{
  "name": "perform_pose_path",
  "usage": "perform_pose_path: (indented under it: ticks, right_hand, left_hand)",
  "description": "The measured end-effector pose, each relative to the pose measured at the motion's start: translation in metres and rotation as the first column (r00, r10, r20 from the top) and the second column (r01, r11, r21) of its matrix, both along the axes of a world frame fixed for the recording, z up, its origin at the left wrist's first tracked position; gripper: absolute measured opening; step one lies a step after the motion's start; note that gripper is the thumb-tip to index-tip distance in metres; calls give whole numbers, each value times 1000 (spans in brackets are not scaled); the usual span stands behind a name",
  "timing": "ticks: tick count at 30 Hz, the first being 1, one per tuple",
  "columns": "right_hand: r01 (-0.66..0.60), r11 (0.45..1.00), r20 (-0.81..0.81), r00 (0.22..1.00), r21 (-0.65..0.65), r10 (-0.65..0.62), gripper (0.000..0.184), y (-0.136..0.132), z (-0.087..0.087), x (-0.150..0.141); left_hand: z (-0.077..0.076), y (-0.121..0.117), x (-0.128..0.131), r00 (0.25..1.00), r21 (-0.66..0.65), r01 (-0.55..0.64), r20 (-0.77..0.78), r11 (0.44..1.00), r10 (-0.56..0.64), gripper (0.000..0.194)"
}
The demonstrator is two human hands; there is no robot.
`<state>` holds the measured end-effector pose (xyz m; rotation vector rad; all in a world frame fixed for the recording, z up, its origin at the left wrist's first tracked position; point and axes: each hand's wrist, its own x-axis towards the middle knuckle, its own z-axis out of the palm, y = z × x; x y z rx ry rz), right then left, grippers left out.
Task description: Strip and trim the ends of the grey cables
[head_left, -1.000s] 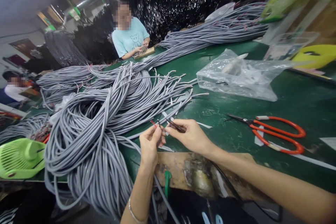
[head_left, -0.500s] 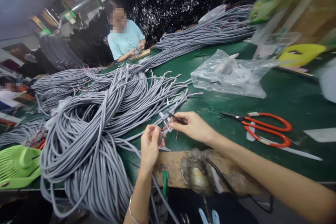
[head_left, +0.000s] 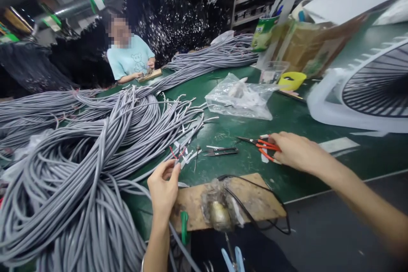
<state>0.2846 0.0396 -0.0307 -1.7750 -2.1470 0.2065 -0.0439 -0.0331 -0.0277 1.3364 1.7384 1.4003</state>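
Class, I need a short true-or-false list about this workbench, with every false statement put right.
1. The right hand is at the orange-handled scissors. True.
2. The left hand holds a yellow bowl. False: it holds a cable end with red wires.
3. The black snips lie on the green table. True.
4. The white fan stands at the picture's left edge. False: it stands at the right.
5. The wooden board is nearer the person than the snips. True.

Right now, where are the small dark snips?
In the head view, the snips lie on the green tabletop near the middle, between the left hand and the orange-handled scissors at the right hand.
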Motion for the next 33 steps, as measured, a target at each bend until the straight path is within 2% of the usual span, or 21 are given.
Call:
perform_pose_path:
  ticks: [3, 7, 9, 10, 12, 15, 18, 25, 31, 33]
  right_hand:
    - [65, 993, 53, 997, -99, -60, 9, 6, 11, -13]
    - [-70, 998, -122, 990, 4, 70, 7, 7, 26, -63]
    - [-209, 975, -360, 906, 76, 222, 18, 5, 33, -93]
    - [-287, 950, -404, 860, 123, 312, 23, 4, 36, -107]
    - [-411, 888, -431, 776, 206, 460, 26, 3, 42, -132]
    - [-528, 809, -412, 697, 258, 587, 28, 1, 46, -156]
    - [-583, 767, -404, 654, 269, 639, 29, 1, 43, -164]
    - [-590, 776, -413, 664, 222, 623, 28, 6, 36, -157]
    - [-673, 714, -398, 612, 193, 684, 25, 1, 27, -165]
    - [-680, 709, -383, 614, 186, 690, 21, 0, 24, -167]
  left_hand:
    - [1, -2, -2, 997, 95, 1, -80, 995, 7, 23]
    - [4, -5, -4, 990, 213, 37, -138, 976, -7, 17]
    - [5, -7, -4, 988, 256, 51, -151, 965, -12, 16]
    - [6, -8, -5, 988, 270, 54, -155, 961, -12, 17]
    - [6, -9, -5, 986, 284, 61, -167, 957, -13, 17]
    - [7, -10, -6, 979, 289, 74, -202, 954, -14, 18]
    - [6, -10, -6, 973, 298, 86, -231, 951, -16, 17]
    - [6, -11, -4, 971, 307, 91, -238, 947, -16, 16]
    - [10, -12, -3, 954, 304, 139, -296, 942, -45, 17]
    - [11, -12, -2, 948, 289, 165, -311, 943, -71, 18]
